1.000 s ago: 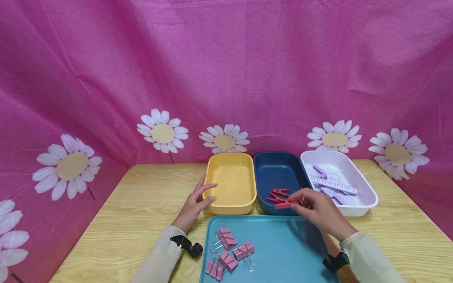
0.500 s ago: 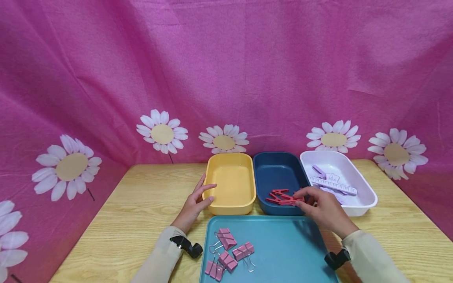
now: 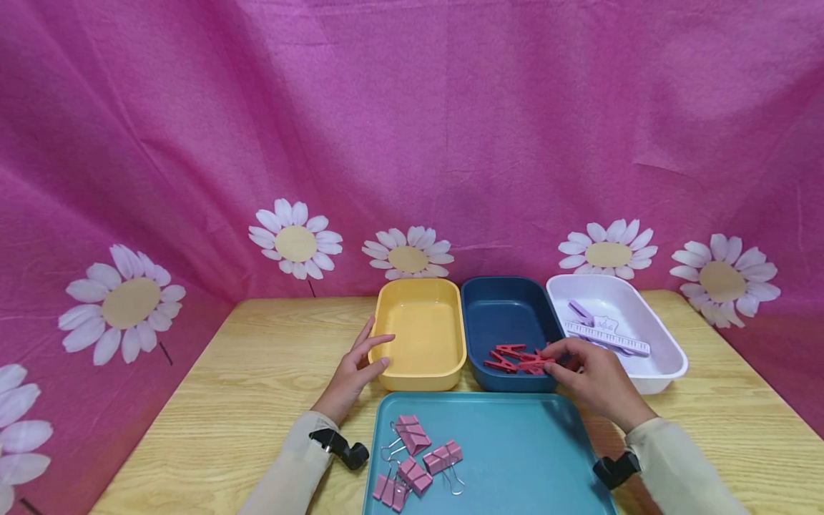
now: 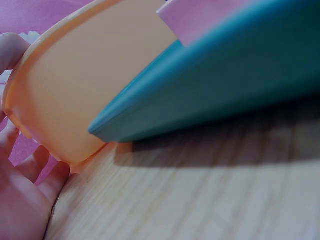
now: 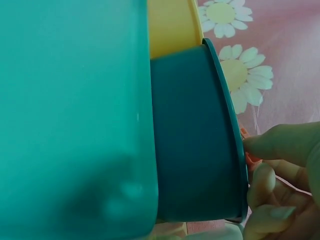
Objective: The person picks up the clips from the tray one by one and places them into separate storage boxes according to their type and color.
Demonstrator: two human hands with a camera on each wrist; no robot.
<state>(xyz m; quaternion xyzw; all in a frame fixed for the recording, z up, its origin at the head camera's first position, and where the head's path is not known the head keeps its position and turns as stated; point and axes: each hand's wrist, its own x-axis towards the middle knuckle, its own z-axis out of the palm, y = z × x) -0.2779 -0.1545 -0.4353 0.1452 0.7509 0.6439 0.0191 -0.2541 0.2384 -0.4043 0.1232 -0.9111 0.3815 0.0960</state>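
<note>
My left hand (image 3: 352, 368) rests at the left side of the yellow bin (image 3: 420, 383), fingers extended. One finger lies over its rim, and in the left wrist view other fingers stay outside the bin's wall (image 4: 75, 100). Over the near end of the navy bin (image 3: 508, 307), my right hand (image 3: 595, 375) pinches a red clothespin (image 3: 536, 363) between thumb and fingers. Several more red clothespins (image 3: 501, 363) lie in that bin beside it. In the right wrist view the bin's wall (image 5: 197, 140) and my fingers hide most of the pinched clothespin (image 5: 253, 162).
A teal tray (image 3: 515, 458) lies in front of the bins, bearing several pink binder clips (image 3: 443, 456) on its left part. To the right stands a white bin (image 3: 669, 365) with lilac items, among them a ruler-like strip (image 3: 608, 337). A flowered magenta cloth (image 3: 412, 143) hangs behind.
My right hand has shifted slightly right with the clothespin, which is now lower, among the others in the navy bin. My left hand stays put.
</note>
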